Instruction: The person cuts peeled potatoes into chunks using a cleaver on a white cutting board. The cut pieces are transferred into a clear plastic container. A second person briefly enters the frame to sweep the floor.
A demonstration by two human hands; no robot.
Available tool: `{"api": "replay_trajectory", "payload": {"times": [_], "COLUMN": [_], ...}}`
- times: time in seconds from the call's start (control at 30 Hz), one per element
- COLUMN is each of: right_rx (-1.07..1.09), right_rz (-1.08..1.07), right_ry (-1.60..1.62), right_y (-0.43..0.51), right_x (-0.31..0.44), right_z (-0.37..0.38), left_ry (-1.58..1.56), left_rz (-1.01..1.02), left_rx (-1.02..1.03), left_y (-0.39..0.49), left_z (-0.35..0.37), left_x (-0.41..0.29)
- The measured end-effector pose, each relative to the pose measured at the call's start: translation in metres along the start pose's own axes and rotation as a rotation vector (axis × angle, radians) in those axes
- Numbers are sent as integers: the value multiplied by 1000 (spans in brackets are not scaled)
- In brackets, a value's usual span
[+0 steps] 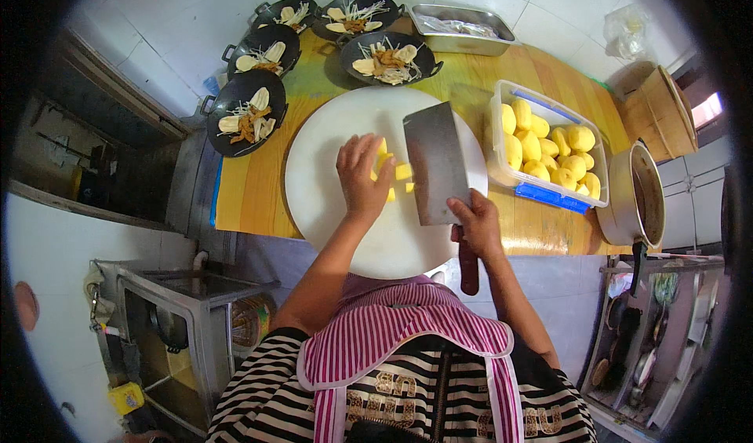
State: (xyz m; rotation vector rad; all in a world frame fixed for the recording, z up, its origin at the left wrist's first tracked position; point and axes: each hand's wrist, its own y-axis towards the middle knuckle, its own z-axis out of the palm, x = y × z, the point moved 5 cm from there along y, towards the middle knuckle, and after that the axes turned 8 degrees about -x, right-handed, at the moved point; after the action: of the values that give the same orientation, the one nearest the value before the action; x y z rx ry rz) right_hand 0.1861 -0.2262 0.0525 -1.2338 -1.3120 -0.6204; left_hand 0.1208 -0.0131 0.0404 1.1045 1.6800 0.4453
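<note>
A round white cutting board [329, 231] lies on the wooden table in front of me. My left hand [363, 178] is cupped low over it, its thumb apart from the fingers. Yellow potato pieces [403, 171] lie by that hand, some between thumb and fingers; whether it grips any is hidden. In my right hand [479, 219] is a wide cleaver [435, 160], held by its dark handle with the thumb on the lower blade. The blade is over the right part of the board, just right of the pieces.
Right of the board stands a clear plastic bin [550, 187] of peeled potatoes, beside a metal saucepan [612, 196]. Behind the board are several black woks [391, 60] holding sliced food and a steel tray [465, 43]. A wooden bucket [659, 113] stands far right.
</note>
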Motion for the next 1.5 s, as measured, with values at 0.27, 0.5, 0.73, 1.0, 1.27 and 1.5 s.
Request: {"api": "replay_trajectory", "payload": {"times": [0.27, 0.5, 0.73, 1.0, 1.27, 1.5], "right_rx": [345, 295, 362, 214, -6, -26], "right_rz": [114, 193, 159, 127, 102, 110], "right_ry": [327, 332, 342, 357, 64, 128], "right_y": [8, 19, 26, 40, 18, 3], "right_x": [18, -10, 1, 0, -32, -54], "right_z": [29, 36, 54, 29, -25, -20], "left_ry": [-1581, -1324, -1449, -1435, -759, -458], "left_rz": [-1498, -1670, -1589, -1756, -824, -435], "left_rx": [196, 78, 193, -79, 226, 208], "left_y": [-2, -42, -24, -33, 1, 20], "left_z": [24, 32, 27, 13, 31, 22], "left_x": [-8, 23, 7, 45, 42, 46]}}
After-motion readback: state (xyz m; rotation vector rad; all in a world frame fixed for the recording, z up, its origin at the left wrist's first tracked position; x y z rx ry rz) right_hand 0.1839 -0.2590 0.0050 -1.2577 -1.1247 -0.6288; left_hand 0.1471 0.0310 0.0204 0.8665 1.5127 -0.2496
